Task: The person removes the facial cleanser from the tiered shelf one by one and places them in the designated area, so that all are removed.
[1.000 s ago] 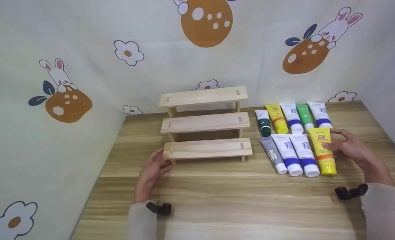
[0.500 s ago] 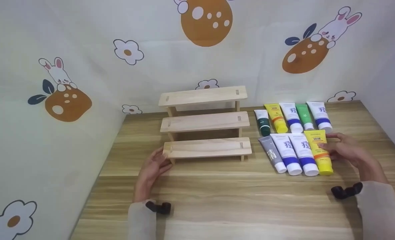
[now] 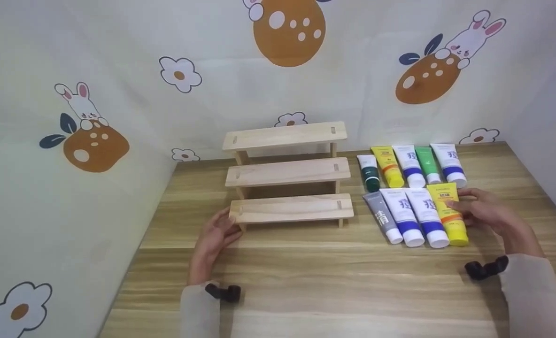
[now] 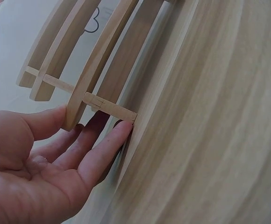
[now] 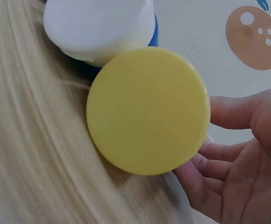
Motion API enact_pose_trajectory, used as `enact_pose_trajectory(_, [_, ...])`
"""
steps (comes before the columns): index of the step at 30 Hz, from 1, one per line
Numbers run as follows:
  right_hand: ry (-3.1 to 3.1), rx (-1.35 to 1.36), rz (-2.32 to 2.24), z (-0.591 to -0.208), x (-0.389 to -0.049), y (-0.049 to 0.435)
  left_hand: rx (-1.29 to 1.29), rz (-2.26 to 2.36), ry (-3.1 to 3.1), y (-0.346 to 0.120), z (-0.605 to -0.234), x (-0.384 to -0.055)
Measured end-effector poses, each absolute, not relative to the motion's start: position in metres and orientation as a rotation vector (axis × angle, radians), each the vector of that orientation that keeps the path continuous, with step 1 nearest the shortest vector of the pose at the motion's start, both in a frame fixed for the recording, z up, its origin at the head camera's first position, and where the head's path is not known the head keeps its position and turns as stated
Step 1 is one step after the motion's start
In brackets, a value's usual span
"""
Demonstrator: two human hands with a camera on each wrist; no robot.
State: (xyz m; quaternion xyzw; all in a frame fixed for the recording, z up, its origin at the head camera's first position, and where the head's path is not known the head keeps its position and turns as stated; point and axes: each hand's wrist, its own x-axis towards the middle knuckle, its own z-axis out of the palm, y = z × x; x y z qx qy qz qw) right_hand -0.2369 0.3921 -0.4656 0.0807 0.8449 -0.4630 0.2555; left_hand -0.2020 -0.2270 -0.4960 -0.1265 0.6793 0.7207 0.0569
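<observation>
A yellow tube (image 3: pixel 447 211) with an orange band lies flat at the right end of the front row of tubes. My right hand (image 3: pixel 496 213) holds it, thumb on its face and fingers along its right side; in the right wrist view its round yellow cap (image 5: pixel 148 111) hides part of the grip. Touching its left side is a white tube (image 3: pixel 427 216) with a blue band. My left hand (image 3: pixel 214 234) grips the left end of a three-tier wooden stand (image 3: pixel 291 209), with the thumb (image 4: pixel 49 123) at the lowest board's end and fingers by its leg.
Left of the yellow tube lie another white tube (image 3: pixel 402 216) and a grey tube (image 3: pixel 382 216). Behind them, a back row holds dark green (image 3: pixel 368 172), yellow (image 3: pixel 387 166), white and green tubes. A patterned cloth (image 3: pixel 203 122) rises behind the wooden table (image 3: pixel 306 281).
My right hand has moved left with the yellow tube, which now lies against the white tube; a gap stood between them before. My left hand and the stand have stayed put.
</observation>
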Motion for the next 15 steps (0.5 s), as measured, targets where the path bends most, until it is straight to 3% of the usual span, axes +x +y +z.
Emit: enact_pose_trajectory(15, [2.335, 0.215, -1.154, -0.4667, -0.2376, 0.3919, -0.386, 2.173, 2.069, -0.2272, -0.4974, -0.2004])
